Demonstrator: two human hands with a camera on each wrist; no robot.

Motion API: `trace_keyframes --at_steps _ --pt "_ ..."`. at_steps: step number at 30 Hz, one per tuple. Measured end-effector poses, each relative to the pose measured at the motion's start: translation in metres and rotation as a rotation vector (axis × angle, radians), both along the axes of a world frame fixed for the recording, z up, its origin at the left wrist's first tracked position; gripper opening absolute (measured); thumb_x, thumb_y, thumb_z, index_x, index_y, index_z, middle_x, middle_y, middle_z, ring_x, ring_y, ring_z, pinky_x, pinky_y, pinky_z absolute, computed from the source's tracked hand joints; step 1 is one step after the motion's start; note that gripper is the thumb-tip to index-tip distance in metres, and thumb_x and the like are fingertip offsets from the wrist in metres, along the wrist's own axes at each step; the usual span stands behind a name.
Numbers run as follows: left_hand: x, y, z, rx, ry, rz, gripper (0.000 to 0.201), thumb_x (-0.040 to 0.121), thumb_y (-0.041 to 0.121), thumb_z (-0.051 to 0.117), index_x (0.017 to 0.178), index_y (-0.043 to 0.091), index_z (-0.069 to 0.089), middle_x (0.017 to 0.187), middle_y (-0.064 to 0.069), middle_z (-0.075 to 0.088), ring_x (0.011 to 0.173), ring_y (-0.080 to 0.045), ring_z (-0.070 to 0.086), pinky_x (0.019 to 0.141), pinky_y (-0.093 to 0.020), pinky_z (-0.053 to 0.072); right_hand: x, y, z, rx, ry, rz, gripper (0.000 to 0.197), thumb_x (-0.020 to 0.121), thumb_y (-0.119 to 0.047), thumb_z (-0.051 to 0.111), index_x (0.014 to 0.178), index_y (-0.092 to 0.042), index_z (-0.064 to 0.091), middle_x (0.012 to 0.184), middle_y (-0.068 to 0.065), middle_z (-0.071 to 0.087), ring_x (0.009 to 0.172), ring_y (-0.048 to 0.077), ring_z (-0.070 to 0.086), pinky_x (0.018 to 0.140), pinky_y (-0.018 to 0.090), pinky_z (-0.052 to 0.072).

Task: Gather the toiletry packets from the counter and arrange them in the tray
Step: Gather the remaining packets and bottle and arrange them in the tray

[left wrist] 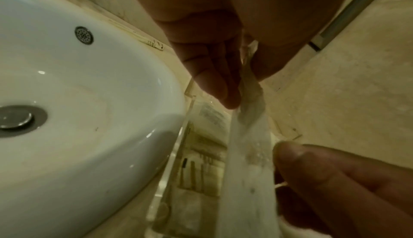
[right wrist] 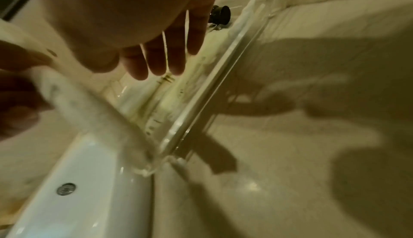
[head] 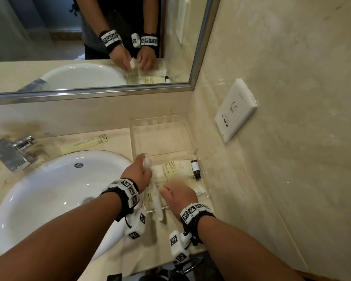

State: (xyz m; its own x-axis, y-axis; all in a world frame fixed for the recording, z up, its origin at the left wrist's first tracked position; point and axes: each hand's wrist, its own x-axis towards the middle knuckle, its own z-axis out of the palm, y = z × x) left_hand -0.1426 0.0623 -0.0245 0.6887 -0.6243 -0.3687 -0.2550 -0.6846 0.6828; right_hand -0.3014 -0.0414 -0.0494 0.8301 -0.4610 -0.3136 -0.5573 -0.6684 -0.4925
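Note:
My left hand (head: 139,173) pinches the top end of a long white translucent packet (head: 156,201), which hangs down across the near left corner of the clear acrylic tray (head: 162,122). In the left wrist view the left hand's fingertips (left wrist: 223,89) and thumb squeeze the packet (left wrist: 248,171). My right hand (head: 177,194) hovers over the tray's near end with straight fingers (right wrist: 165,56), one finger beside the packet. Several yellowish packets (head: 176,169) and a small dark bottle (head: 195,168) lie in the tray. Another long yellowish packet (head: 85,143) lies on the counter behind the sink.
A white sink basin (head: 49,191) fills the counter's left side, with a chrome faucet (head: 12,151) behind it. The tray sits in the corner against the marble wall, below a white wall socket (head: 235,110). A mirror (head: 69,37) hangs above the backsplash.

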Motion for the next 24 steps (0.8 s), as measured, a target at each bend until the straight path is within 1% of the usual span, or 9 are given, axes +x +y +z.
trace_keyframes --at_steps 3,5,7,9,12,14,18,20,24 --pt "-0.002 -0.005 0.003 -0.100 0.110 0.148 0.062 0.092 0.020 0.048 0.143 0.039 0.020 0.077 -0.006 0.071 0.062 -0.020 0.071 0.066 -0.040 0.061 0.001 0.009 0.014 0.105 -0.035 0.029 0.039 0.092 -0.066 0.036 0.100 -0.035 0.058 0.085 -0.012 0.058 0.074 0.009 0.055 0.070 0.032 0.049" --pt "-0.002 -0.005 0.005 -0.157 0.170 0.250 0.053 0.093 0.014 0.047 0.138 0.037 0.030 0.081 -0.011 0.070 0.061 -0.024 0.071 0.064 -0.043 0.062 0.000 0.012 0.017 0.097 -0.042 0.045 0.035 0.095 -0.056 0.038 0.112 -0.032 0.057 0.089 -0.009 0.063 0.079 0.015 0.059 0.073 0.035 0.051" --pt "-0.001 -0.003 0.003 -0.194 0.224 0.314 0.037 0.093 0.013 0.048 0.124 0.033 0.041 0.086 -0.015 0.069 0.059 -0.026 0.071 0.061 -0.046 0.062 0.001 0.008 0.015 0.002 -0.045 0.070 0.029 0.098 -0.043 0.037 0.116 -0.030 0.056 0.093 -0.004 0.063 0.080 0.019 0.059 0.076 0.038 0.053" --pt "-0.001 0.003 -0.002 -0.174 0.216 0.310 0.022 0.091 0.018 0.051 0.109 0.029 0.048 0.087 -0.013 0.069 0.058 -0.026 0.071 0.061 -0.048 0.061 0.001 -0.001 0.012 -0.100 -0.025 0.090 0.027 0.099 -0.037 0.036 0.117 -0.031 0.056 0.093 -0.004 0.062 0.078 0.018 0.059 0.075 0.040 0.055" --pt "-0.001 0.013 -0.009 0.041 0.026 0.115 0.020 0.088 0.034 0.054 0.106 0.027 0.055 0.086 -0.001 0.069 0.073 -0.021 0.068 0.072 -0.037 0.058 -0.005 -0.022 0.009 -0.230 0.011 0.129 0.030 0.101 -0.029 0.042 0.127 -0.033 0.057 0.106 -0.005 0.065 0.092 0.017 0.061 0.085 0.039 0.052" --pt "-0.006 0.018 -0.012 0.206 -0.086 -0.070 0.027 0.087 0.038 0.053 0.111 0.027 0.059 0.098 0.001 0.067 0.089 -0.020 0.063 0.077 -0.031 0.051 -0.009 -0.037 0.007 -0.288 0.058 0.155 0.035 0.099 -0.024 0.047 0.130 -0.037 0.058 0.113 -0.006 0.065 0.101 0.018 0.061 0.091 0.039 0.046" --pt "-0.023 0.025 -0.023 0.403 -0.237 -0.429 0.038 0.091 0.037 0.051 0.127 0.026 0.056 0.126 0.000 0.058 0.113 -0.022 0.057 0.093 -0.034 0.048 -0.012 -0.047 -0.001 -0.361 0.158 0.231 0.038 0.095 -0.017 0.054 0.123 -0.039 0.064 0.117 -0.006 0.065 0.109 0.019 0.059 0.095 0.040 0.043" --pt "-0.030 0.028 -0.031 0.419 -0.274 -0.509 0.037 0.090 0.034 0.051 0.125 0.026 0.057 0.127 0.000 0.056 0.114 -0.024 0.056 0.094 -0.035 0.048 -0.014 -0.045 -0.005 -0.389 0.188 0.261 0.036 0.094 -0.016 0.055 0.120 -0.038 0.066 0.115 -0.006 0.066 0.111 0.020 0.058 0.095 0.041 0.045" --pt "-0.038 0.031 -0.038 0.443 -0.340 -0.584 0.031 0.090 0.032 0.049 0.119 0.029 0.058 0.119 -0.001 0.058 0.111 -0.025 0.054 0.087 -0.037 0.050 -0.018 -0.041 -0.014 -0.406 0.244 0.271 0.039 0.094 -0.018 0.055 0.123 -0.040 0.066 0.118 -0.004 0.065 0.110 0.022 0.058 0.096 0.042 0.044"
